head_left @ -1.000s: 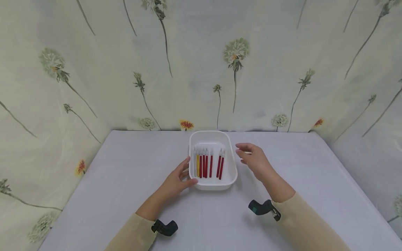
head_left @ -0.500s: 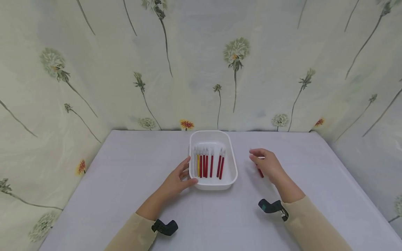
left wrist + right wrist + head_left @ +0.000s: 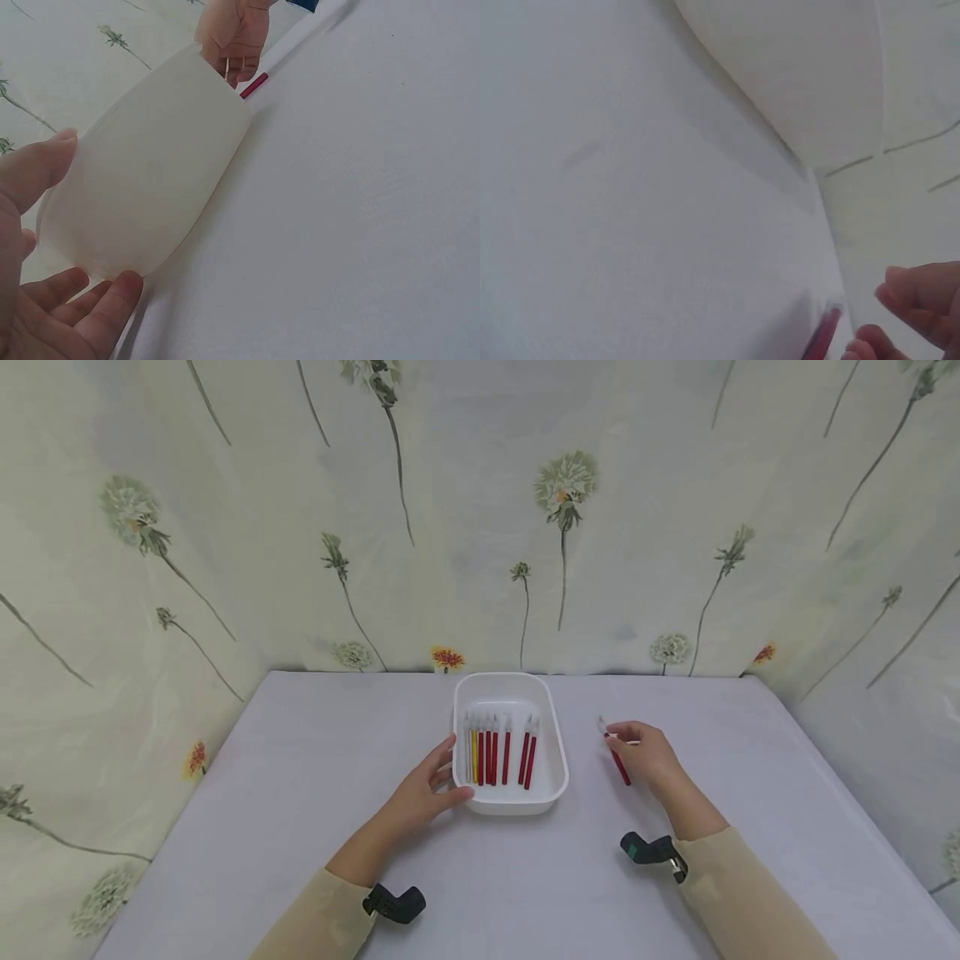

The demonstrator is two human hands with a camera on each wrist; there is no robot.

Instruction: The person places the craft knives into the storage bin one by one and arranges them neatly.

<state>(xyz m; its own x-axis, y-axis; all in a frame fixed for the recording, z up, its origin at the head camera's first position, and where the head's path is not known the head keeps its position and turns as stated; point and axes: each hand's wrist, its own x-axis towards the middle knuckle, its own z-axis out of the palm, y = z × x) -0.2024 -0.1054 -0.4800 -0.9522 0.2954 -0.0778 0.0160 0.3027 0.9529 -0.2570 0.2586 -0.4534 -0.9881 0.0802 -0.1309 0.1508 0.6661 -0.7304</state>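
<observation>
A white plastic tray (image 3: 555, 768) holds a row of slim pens with clear caps: several red pens (image 3: 487, 758), one yellow pen (image 3: 474, 756) and one whitish pen (image 3: 468, 756). My left hand (image 3: 420, 789) steadies the tray's left side, fingers along the wall and thumb at the near rim. Another red pen (image 3: 618, 764) lies slanted on the table right of the tray, its clear cap pointing away. My right hand (image 3: 648, 756) is right over that pen, fingers loosely bent. In the right wrist view, its fingers (image 3: 922, 285) appear beside and above the pen, with a gap.
The table (image 3: 337, 727) has a pale cloth. A curtain (image 3: 465, 510) printed with dandelions hangs along its back edge and sides. Black wrist cameras (image 3: 393, 904) sit at both sleeves.
My right hand has moved right, away from the tray's edge, and now sits over the loose red pen, which has come into sight. My left hand and the tray stay put.
</observation>
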